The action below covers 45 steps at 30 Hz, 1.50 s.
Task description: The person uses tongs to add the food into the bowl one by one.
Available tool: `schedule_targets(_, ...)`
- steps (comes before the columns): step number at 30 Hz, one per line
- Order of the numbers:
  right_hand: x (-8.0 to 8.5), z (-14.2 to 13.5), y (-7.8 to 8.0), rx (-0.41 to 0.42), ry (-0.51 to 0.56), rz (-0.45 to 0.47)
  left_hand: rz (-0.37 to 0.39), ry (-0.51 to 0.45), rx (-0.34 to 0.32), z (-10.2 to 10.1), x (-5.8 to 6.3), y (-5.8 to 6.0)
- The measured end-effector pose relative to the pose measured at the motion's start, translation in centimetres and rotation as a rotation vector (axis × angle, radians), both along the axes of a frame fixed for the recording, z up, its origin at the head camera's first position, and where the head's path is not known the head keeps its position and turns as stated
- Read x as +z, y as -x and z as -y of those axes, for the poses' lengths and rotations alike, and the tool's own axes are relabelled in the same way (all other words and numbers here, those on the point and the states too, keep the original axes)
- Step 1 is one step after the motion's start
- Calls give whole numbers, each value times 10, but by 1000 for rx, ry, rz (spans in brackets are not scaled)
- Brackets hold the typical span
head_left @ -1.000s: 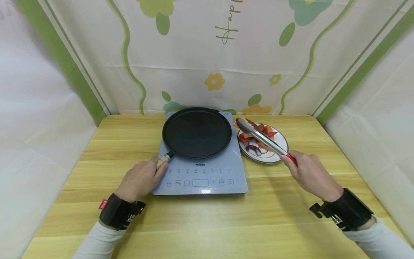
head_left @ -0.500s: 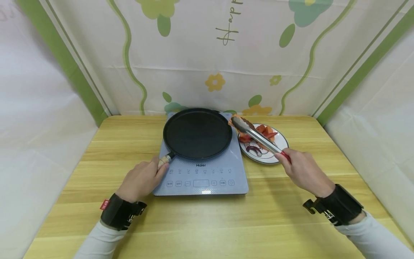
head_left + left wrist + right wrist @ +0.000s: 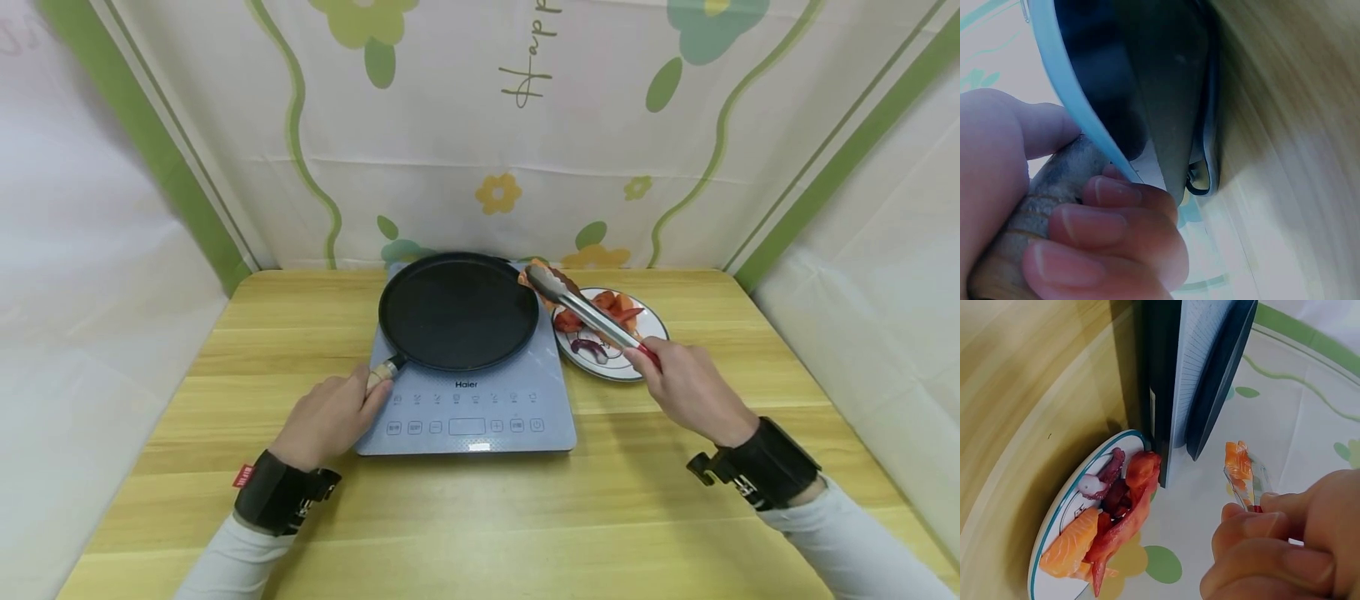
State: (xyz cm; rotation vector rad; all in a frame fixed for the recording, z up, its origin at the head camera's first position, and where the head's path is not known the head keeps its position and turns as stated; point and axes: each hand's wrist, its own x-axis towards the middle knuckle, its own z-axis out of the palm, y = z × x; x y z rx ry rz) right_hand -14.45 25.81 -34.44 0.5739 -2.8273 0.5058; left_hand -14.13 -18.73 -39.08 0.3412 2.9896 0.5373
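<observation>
My left hand [image 3: 330, 417] grips the wooden handle [image 3: 381, 374] of a black flat pan [image 3: 459, 312], its fingers [image 3: 1094, 228] curled round it in the left wrist view. My right hand [image 3: 690, 387] holds metal tongs [image 3: 592, 318] by their red grip. At the tongs' tips is a piece of orange salmon [image 3: 1238, 460], raised close to the pan's right rim in the head view. Below the tongs lies a white plate [image 3: 643, 372] with a dark rim line. It carries another salmon slice [image 3: 1071, 544], red seafood pieces [image 3: 1124, 522] and a purple octopus tentacle [image 3: 1108, 475].
The pan stands on a pale blue Haier induction cooker [image 3: 420, 442] with touch controls along its front. All this is on a wood-grain table [image 3: 480, 533]. Flower-printed cloth [image 3: 420, 125] hangs behind, with white cloth at both sides.
My right hand has moved left with the tongs, carrying the salmon from above the plate's left side to the pan's right rim. My left hand keeps its grip on the pan handle.
</observation>
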Motion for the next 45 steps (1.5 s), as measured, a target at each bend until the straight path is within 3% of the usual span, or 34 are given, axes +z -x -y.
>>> schedule_targets(7,-3,10,7,9,-17,-1,3,-4,0,0,1,-1)
schedule_targets(27,-20,24,19,-8,-7,113,6,-7,3,-2,0,-1)
schedule_targets(45,-14,29,20,-21,-19,153,2,2,1,-1,2,0)
